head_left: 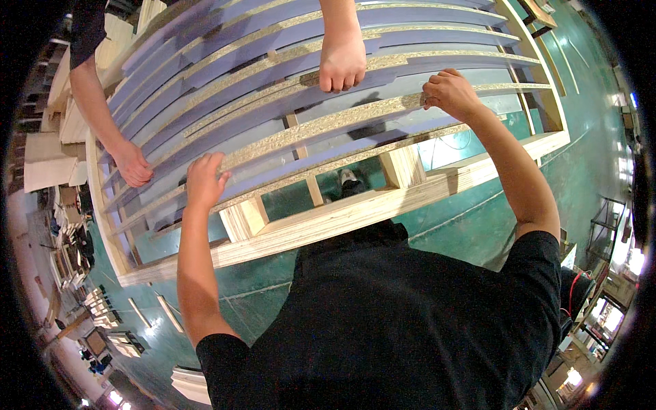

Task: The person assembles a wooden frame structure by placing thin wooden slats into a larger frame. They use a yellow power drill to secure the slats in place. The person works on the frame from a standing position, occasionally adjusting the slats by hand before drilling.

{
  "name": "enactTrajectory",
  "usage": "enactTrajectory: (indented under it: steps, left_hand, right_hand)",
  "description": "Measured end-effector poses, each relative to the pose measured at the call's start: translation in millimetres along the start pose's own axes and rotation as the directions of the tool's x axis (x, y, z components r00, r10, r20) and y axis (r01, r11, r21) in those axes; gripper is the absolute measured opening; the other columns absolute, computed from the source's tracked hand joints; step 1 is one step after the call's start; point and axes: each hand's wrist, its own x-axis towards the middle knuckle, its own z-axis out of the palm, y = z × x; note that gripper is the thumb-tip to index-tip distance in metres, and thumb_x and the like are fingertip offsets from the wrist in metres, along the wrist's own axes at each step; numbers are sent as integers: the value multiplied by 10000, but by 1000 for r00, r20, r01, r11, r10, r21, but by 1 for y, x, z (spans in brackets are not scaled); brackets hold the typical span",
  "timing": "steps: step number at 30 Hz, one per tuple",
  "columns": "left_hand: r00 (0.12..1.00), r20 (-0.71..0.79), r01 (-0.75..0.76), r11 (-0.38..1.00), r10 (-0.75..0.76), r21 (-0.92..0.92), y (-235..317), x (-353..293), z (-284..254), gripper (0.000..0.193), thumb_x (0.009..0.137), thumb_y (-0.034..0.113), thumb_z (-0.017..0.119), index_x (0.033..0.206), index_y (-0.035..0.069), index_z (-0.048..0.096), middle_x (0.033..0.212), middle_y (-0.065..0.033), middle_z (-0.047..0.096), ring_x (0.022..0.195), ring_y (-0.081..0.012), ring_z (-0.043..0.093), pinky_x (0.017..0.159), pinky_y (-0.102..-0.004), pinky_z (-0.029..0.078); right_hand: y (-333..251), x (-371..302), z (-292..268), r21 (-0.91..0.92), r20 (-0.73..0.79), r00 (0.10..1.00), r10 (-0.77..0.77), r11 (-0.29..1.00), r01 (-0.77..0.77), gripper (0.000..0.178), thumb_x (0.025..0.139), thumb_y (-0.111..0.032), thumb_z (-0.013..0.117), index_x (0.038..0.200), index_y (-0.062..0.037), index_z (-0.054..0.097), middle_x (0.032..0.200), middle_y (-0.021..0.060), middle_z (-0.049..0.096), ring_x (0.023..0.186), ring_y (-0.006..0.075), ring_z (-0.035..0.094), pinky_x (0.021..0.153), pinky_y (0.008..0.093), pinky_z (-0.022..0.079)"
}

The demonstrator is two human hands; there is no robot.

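Long particleboard panels with purple-grey faces stand on edge, side by side, in a pale wooden frame. Near the left end of one of the closest panels, my left hand is closed over its top edge, with the thumb on the near side. My right hand grips what looks like the same panel's edge farther right, fingers curled over it. How far the fingertips reach down is hidden. Across from me, a co-worker's hand rests in a loose fist on a panel edge, and their other hand touches panels at the left.
The frame's thick plywood front rail runs between me and the panels, with upright blocks behind it. Green floor shows below. Stacked boards stand at the far left, and wood strips lie on the floor.
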Motion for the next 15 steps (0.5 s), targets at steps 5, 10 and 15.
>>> enactTrajectory:
  steps: [5,10,15]
  left_hand:
    - [999,31,13,998,-15,58,-8,-4,6,456,835,209,794,1248,89,643,1163,-169,679,1120,-392,628,995,-515,456]
    - [987,157,21,999,-29,49,-9,-2,-7,485,890,329,754,1308,112,636,1258,-162,680,1195,-385,620,1040,-516,472]
    - [981,182,72,997,-67,-21,17,-6,-12,397,866,293,761,1216,143,645,1167,-137,694,1172,-376,637,1043,-552,444]
  right_hand:
    - [-5,6,8,-59,-79,997,-16,998,12,217,858,-360,735,915,-159,676,936,30,669,1001,264,651,1063,438,425]
    - [4,-4,21,3,38,993,108,994,-108,320,852,-253,753,1138,-131,675,1121,96,689,1151,320,634,1098,506,401]
    - [-31,-5,-8,170,179,983,30,983,-61,760,719,-128,869,1405,-119,541,1234,134,666,1178,374,602,1035,499,444]
